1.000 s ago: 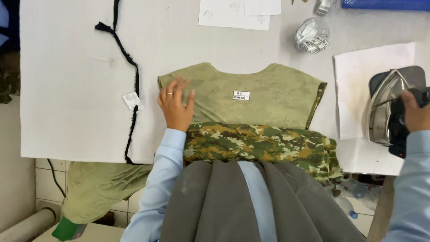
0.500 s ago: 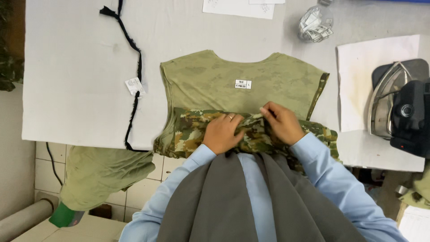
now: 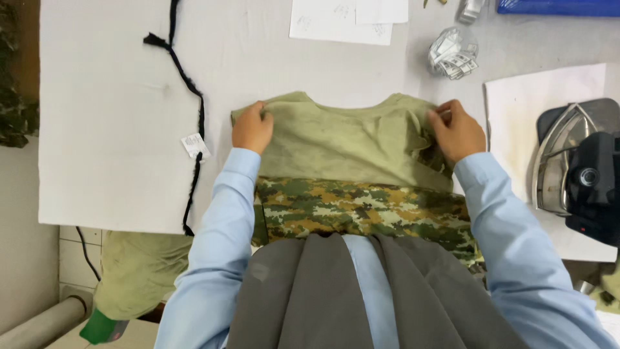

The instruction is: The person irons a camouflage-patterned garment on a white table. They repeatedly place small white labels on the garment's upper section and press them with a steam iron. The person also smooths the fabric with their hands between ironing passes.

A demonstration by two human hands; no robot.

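Head view: left hand (image 3: 252, 128) and right hand (image 3: 456, 130) pinching garment (image 3: 342, 145) at its two top corners, flat on table (image 3: 116, 129); iron (image 3: 565, 168) near right edge, bare room left.

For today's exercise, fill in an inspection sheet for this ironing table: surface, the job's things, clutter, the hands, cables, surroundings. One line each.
Surface: white padded table, with a stained white cloth at the right.
Job's things: olive green garment lying flat, camouflage fabric along its near edge.
Clutter: paper sheets, crumpled clear wrapper, black cord with a small white tag.
Hands: left hand has a grip on the garment's left shoulder corner; right hand pinches the right one.
Cables: thin dark cable hanging below the table's left edge.
Surroundings: iron resting at the right, green cloth hanging under the table, tiled floor.
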